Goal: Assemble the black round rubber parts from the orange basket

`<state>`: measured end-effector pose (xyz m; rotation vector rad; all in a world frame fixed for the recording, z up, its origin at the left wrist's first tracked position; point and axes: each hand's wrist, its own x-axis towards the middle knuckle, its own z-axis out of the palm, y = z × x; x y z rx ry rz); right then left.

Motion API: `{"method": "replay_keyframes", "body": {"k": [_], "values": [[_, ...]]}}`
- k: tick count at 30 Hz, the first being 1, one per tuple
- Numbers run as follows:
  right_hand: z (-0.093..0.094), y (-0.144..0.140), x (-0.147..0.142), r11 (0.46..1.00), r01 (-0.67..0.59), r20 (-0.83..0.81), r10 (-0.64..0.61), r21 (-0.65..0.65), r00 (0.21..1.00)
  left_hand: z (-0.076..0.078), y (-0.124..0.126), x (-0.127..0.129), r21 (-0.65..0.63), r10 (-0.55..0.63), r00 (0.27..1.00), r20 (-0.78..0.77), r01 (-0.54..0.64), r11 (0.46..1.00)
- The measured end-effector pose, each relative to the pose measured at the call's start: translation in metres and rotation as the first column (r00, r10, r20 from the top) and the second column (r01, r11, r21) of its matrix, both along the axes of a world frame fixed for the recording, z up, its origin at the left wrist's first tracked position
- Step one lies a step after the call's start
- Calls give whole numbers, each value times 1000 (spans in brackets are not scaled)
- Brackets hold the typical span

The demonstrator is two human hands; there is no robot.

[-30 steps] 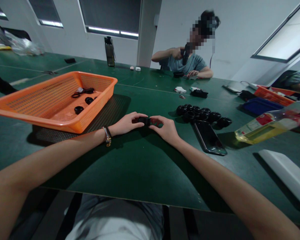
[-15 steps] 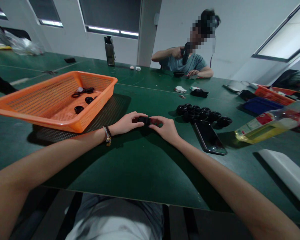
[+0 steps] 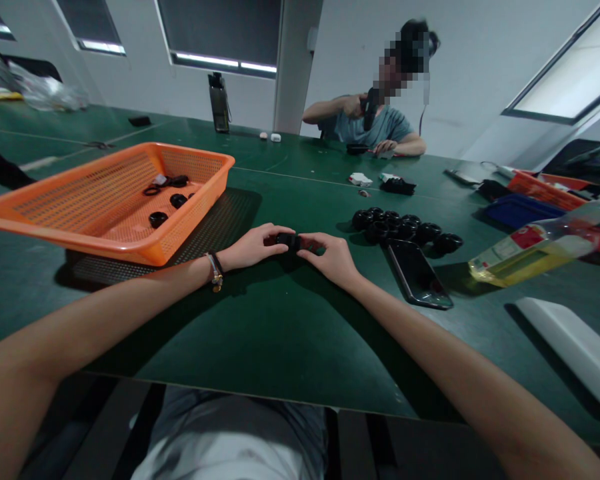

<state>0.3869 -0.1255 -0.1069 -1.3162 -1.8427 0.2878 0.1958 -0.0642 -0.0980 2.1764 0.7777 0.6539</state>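
Right now I'm pinching a small black part [image 3: 289, 241] btwn both hands, low over the green table [image 3: 260, 333]: my left hand [image 3: 253, 247] is gripping its left end w/ fingertips, my right hand [image 3: 330, 257] is closing on the right end. Just right of them a cluster of black round parts [image 3: 405, 229] is sitting beside a phone [image 3: 419, 273]. Left, an orange basket [image 3: 80, 220] is holding a few more black pieces. Across the table, another person [image 3: 375, 120] is working.

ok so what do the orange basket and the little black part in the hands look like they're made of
The orange basket looks like moulded plastic: even bright colour, fine mesh of small holes in walls and floor, thick smooth rim. The small black part, pinched between the left hand and right hand, seems dark plastic or rubber with a dull sheen; it is too small to tell which.
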Motion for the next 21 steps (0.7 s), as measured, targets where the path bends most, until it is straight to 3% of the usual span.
{"method": "replay_keyframes", "body": {"k": [21], "values": [[-1,1,-2,1000,-12,-48,11,-29,999,0,0,0,32,-8,1000,-15,9,999]]}}
